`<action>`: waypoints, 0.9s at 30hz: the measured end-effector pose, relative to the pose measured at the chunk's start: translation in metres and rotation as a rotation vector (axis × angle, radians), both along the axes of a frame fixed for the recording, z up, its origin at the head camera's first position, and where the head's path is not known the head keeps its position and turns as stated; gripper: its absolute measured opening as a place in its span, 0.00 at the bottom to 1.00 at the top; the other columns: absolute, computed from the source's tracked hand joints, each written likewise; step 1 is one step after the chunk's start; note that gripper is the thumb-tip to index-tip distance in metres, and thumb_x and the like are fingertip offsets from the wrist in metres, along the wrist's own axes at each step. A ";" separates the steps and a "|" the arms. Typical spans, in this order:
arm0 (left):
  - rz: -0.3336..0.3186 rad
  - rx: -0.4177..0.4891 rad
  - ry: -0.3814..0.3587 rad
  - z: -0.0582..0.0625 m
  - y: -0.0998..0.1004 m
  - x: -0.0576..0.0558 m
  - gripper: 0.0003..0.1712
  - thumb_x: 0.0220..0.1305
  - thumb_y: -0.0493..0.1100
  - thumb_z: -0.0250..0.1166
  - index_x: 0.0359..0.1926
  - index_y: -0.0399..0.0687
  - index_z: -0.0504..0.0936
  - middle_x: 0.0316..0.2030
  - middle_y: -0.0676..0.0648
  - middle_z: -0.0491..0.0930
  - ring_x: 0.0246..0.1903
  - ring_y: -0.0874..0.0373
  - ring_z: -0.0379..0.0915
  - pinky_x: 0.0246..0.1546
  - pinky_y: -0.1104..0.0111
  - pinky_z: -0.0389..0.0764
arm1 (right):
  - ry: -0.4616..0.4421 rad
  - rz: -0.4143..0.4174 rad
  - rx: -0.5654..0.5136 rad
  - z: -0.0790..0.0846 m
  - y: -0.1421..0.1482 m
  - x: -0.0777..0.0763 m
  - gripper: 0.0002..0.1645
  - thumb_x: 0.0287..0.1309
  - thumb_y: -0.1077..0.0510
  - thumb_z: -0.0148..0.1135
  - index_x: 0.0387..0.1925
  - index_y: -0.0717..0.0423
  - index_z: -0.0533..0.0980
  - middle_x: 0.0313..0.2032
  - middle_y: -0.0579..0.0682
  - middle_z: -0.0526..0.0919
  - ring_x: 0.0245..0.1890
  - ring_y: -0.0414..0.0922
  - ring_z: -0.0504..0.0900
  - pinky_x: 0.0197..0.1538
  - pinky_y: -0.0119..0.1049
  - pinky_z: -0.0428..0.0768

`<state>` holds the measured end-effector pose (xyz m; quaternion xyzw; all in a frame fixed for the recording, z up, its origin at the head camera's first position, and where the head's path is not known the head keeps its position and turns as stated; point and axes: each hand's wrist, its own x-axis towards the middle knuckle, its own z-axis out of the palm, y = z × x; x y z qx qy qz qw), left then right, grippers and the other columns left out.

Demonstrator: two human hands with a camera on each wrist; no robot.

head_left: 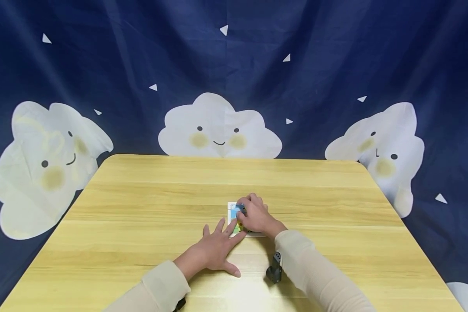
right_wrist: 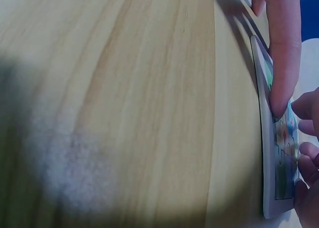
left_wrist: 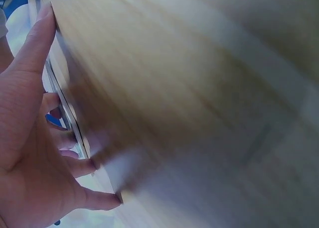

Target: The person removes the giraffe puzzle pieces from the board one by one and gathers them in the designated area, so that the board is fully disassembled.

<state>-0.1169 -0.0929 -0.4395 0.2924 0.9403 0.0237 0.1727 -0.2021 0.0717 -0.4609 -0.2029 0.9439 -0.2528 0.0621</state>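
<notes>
A small flat picture puzzle [head_left: 229, 209] with a white border lies on the table, its blue, green and yellow picture partly covered by both hands. My left hand [head_left: 216, 251] has its fingers spread, and two fingertips rest on the puzzle's near left part. Above the right half of the picture, my right hand [head_left: 256, 216] bends its fingers and pinches a small blue puzzle piece [head_left: 242, 209] between thumb and fingers; most of that piece is hidden. In the right wrist view the puzzle's pale rim [right_wrist: 269, 183] appears edge-on, with a straight left finger [right_wrist: 284, 63] touching the picture.
The wooden table [head_left: 140, 195] spreads around the puzzle on all sides. Behind it hangs a dark blue curtain [head_left: 253, 60] with smiling white clouds. A black wrist device [head_left: 274, 268] hangs below the right sleeve.
</notes>
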 end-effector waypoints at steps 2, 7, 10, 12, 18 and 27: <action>0.001 -0.004 -0.002 0.000 0.000 0.000 0.59 0.41 0.80 0.57 0.73 0.65 0.51 0.74 0.44 0.42 0.70 0.36 0.44 0.53 0.31 0.58 | -0.011 -0.001 -0.002 0.001 0.000 0.000 0.18 0.60 0.51 0.55 0.51 0.49 0.74 0.50 0.52 0.70 0.49 0.50 0.68 0.44 0.47 0.66; 0.004 -0.002 -0.005 0.000 -0.001 -0.001 0.59 0.41 0.81 0.57 0.73 0.66 0.51 0.74 0.44 0.41 0.70 0.36 0.43 0.53 0.31 0.58 | -0.029 -0.011 0.010 0.001 -0.001 -0.001 0.18 0.61 0.51 0.55 0.52 0.49 0.74 0.50 0.51 0.70 0.49 0.49 0.67 0.45 0.46 0.65; 0.005 0.005 -0.008 -0.001 -0.001 -0.001 0.59 0.41 0.81 0.57 0.73 0.66 0.51 0.74 0.44 0.41 0.70 0.36 0.43 0.53 0.31 0.58 | -0.028 -0.011 0.008 0.000 -0.001 -0.001 0.17 0.61 0.51 0.54 0.52 0.48 0.74 0.49 0.50 0.70 0.48 0.49 0.67 0.45 0.46 0.65; 0.007 0.008 -0.011 -0.001 -0.001 -0.001 0.59 0.40 0.81 0.57 0.73 0.66 0.51 0.74 0.45 0.41 0.70 0.36 0.43 0.53 0.31 0.58 | -0.024 -0.006 0.004 0.000 -0.001 -0.002 0.17 0.61 0.51 0.54 0.51 0.48 0.74 0.48 0.50 0.70 0.48 0.48 0.67 0.44 0.46 0.65; 0.010 0.010 -0.017 0.001 0.000 0.000 0.59 0.40 0.80 0.57 0.73 0.66 0.52 0.74 0.45 0.42 0.70 0.36 0.42 0.53 0.31 0.57 | -0.006 0.001 -0.014 0.001 -0.001 0.001 0.14 0.60 0.53 0.55 0.48 0.49 0.74 0.47 0.50 0.70 0.46 0.49 0.67 0.42 0.46 0.64; 0.014 0.010 -0.007 0.001 0.000 0.001 0.59 0.40 0.80 0.58 0.73 0.66 0.52 0.74 0.45 0.42 0.70 0.36 0.42 0.53 0.31 0.58 | 0.008 0.011 -0.021 0.001 -0.002 0.004 0.13 0.60 0.53 0.55 0.46 0.49 0.74 0.48 0.50 0.70 0.46 0.50 0.68 0.41 0.47 0.64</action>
